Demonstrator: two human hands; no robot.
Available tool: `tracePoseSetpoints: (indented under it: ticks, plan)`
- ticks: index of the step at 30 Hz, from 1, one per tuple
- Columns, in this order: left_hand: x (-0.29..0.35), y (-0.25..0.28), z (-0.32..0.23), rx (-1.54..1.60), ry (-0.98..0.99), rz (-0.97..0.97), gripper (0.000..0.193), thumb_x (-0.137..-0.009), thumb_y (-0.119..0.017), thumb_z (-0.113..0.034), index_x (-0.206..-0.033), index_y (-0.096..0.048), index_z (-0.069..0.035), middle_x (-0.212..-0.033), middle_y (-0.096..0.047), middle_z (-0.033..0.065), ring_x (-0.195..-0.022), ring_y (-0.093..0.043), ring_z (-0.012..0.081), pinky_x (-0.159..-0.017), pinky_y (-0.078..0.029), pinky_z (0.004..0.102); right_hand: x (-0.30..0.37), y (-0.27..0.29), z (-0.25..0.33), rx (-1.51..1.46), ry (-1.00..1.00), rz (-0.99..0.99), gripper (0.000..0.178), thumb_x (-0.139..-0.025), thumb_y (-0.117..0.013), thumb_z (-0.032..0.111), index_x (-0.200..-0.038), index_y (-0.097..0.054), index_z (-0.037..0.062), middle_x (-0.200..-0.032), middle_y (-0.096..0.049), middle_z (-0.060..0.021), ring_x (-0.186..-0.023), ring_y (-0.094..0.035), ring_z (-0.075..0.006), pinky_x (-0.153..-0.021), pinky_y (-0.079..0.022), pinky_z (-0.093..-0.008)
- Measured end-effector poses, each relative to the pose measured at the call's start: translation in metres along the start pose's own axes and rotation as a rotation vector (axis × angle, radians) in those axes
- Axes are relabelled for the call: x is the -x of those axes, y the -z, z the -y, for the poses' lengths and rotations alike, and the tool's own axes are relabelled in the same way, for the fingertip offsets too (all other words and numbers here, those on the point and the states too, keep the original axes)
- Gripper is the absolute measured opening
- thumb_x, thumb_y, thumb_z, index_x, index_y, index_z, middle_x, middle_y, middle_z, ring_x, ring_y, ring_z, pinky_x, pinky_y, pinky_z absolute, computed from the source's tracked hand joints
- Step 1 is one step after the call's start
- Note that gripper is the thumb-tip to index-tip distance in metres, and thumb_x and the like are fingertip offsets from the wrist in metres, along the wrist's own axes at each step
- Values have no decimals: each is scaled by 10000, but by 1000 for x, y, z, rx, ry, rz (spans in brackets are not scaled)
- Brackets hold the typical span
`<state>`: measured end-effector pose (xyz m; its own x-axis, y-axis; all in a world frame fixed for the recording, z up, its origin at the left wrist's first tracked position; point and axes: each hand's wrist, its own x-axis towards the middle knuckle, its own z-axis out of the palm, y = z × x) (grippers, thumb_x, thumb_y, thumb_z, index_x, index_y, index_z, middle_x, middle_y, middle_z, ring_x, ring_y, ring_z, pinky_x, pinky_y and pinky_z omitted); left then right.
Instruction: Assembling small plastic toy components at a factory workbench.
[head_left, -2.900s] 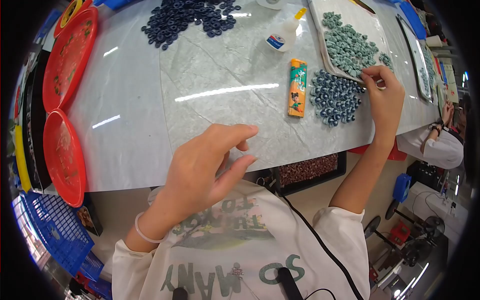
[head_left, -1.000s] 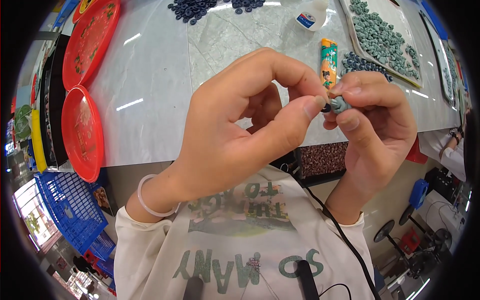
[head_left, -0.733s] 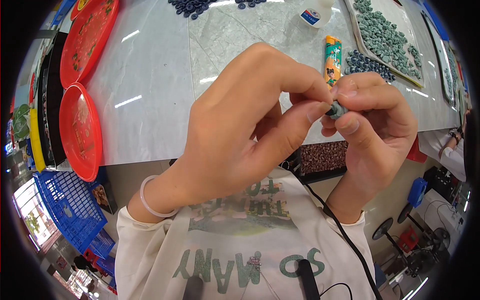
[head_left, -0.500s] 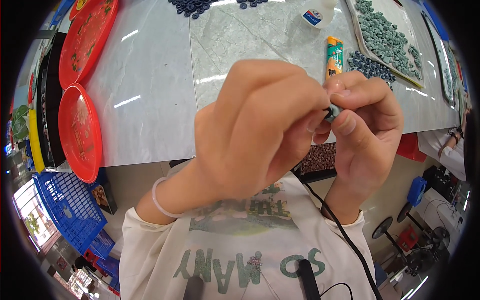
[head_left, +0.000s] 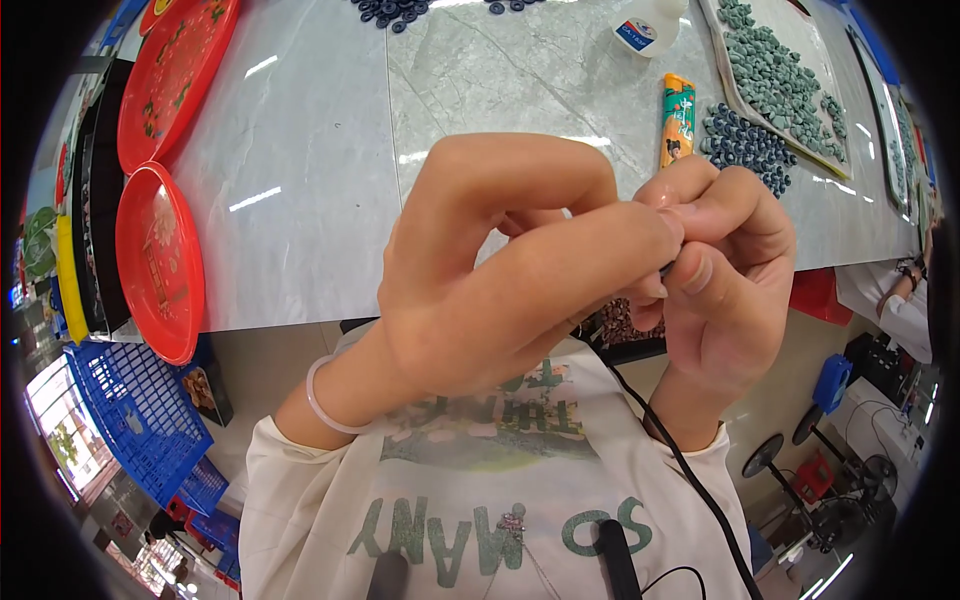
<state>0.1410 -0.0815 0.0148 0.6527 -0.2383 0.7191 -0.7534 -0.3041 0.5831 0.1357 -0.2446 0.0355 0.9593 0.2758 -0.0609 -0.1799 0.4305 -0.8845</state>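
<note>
Both hands are raised close to the camera, fingertips pressed together. My left hand [head_left: 500, 270] and my right hand [head_left: 725, 270] pinch one small dark ring-shaped part [head_left: 668, 268], almost wholly hidden between the fingers. A pale bangle circles my left wrist. Behind the hands, on the grey marble table [head_left: 320, 170], lies a heap of dark blue rings [head_left: 745, 145] beside a tray of grey-green pieces [head_left: 775, 75].
An orange tube-like packet [head_left: 677, 118] and a white glue bottle [head_left: 645, 25] lie on the table. More dark rings [head_left: 400, 10] sit at the far edge. Red plates [head_left: 160, 260] overhang the left side, above a blue crate [head_left: 130, 420]. Another person's arm [head_left: 900, 290] shows at right.
My right hand left the heap of rings with one piece and met my left hand in front of me. The hands have since risen closer, and the fingers now cover the piece.
</note>
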Motion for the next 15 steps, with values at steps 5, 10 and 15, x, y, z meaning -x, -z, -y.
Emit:
tracePoseSetpoints:
  ticks: [5,10,15]
  plan:
    - [-1,-1,5,110,4,34,299,-818,-637,-236,-990,-536,-13,-931,-455,111,-589,-482,129,-506,-398,210,0,5,-9,-20,53,60,252,-765,-686,192,-864,-551,3,-902,-527,-133,-637,-506,-124,-462,-379,-178]
    - [12,3,7,210,154,74,356,-844,-598,-265,-1050,-490,5,-967,-438,127,-594,-477,123,-509,-401,222,3,22,-11,63,349,-53,232,-813,-619,123,-978,-566,-32,-945,-518,-128,-627,-487,-118,-531,-384,-182]
    - [33,5,1,221,339,13,280,-820,-614,-155,-1055,-533,-26,-941,-489,99,-578,-441,97,-527,-380,206,25,91,15,408,486,-353,195,-784,-580,-40,-979,-589,-51,-940,-580,-109,-818,-560,-155,-723,-456,-255]
